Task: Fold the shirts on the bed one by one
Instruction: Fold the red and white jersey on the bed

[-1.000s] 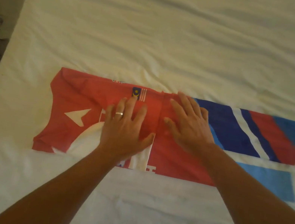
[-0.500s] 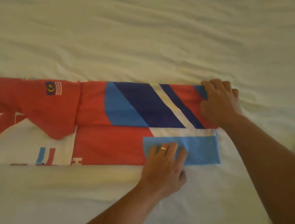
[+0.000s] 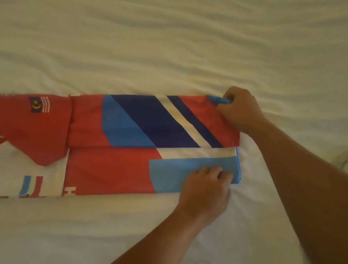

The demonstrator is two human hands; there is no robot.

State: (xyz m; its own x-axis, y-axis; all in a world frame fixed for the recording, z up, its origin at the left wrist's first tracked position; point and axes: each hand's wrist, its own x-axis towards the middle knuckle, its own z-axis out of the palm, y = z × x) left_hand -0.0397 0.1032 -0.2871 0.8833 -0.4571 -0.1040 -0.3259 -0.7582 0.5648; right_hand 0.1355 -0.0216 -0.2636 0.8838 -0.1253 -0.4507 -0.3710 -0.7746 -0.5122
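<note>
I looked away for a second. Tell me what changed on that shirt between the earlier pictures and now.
Both hands left the middle of the shirt, where they pressed flat, and went to its striped blue end. The right hand now grips the far corner, its fingers curled round the cloth. The left hand holds the near, light blue corner. The shirt stayed folded in a long strip on the bed.

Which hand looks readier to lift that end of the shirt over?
Probably the right hand: it already pinches the far corner of the shirt. The left hand lies at the near corner, its grip unclear.
</note>
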